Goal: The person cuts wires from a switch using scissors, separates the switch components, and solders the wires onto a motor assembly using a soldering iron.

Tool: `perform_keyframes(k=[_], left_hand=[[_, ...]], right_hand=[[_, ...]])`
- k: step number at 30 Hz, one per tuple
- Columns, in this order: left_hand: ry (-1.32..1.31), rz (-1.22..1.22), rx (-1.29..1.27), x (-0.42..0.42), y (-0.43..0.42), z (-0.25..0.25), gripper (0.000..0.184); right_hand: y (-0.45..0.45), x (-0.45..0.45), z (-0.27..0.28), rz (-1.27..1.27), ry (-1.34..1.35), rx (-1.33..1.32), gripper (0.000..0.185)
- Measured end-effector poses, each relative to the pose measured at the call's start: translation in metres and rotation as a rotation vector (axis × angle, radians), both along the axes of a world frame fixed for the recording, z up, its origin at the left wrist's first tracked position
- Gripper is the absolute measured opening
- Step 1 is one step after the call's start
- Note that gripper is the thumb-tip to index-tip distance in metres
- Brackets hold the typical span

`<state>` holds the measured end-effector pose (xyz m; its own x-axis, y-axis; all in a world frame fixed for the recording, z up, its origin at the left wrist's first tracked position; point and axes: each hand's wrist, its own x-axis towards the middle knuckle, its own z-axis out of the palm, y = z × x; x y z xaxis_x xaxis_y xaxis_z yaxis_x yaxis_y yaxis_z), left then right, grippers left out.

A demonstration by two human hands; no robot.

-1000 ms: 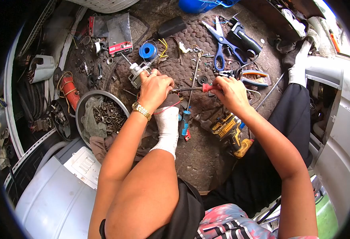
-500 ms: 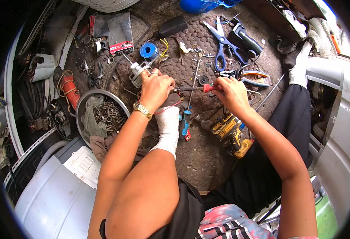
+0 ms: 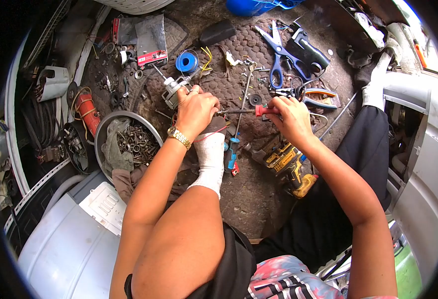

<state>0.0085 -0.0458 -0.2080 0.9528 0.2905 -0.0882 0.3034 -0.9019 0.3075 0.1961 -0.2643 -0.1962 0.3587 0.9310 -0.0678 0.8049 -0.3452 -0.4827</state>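
Note:
My right hand (image 3: 291, 117) is closed round the red handle of a screwdriver (image 3: 259, 110), whose dark shaft runs left toward my left fingertips. My left hand (image 3: 197, 110) is closed against a grey metal part with a thin shaft (image 3: 172, 91), which looks like a small motor; the fingers hide much of it. What the screwdriver's tip touches is hidden at the left fingers. A white-socked foot (image 3: 210, 159) lies just below my left hand, with a thin red wire across it. A long rod-like tool with a blue handle (image 3: 233, 149) lies between my hands.
Scissors (image 3: 277, 55), pliers (image 3: 321, 97) and a blue spool (image 3: 186, 63) lie beyond my hands. A yellow drill (image 3: 288, 164) lies below my right hand. Left stands a round bin (image 3: 99, 144) with bolts and a rag. Near it is a red cylinder (image 3: 87, 114).

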Motion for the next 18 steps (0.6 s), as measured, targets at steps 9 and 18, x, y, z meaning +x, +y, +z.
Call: perform_keyframes(k=[9,18], left_hand=[[0.095,-0.003,0.006,0.002,-0.0007,0.0074,0.008],[0.095,0.001,0.014,0.0019,-0.0015,0.0063,0.008]], right_hand=[[-0.0012,-0.0026,0.0006,-0.011,-0.026,0.004,0.025],[-0.0006,-0.0055,0.0045,-0.027,-0.034,0.008,0.025]])
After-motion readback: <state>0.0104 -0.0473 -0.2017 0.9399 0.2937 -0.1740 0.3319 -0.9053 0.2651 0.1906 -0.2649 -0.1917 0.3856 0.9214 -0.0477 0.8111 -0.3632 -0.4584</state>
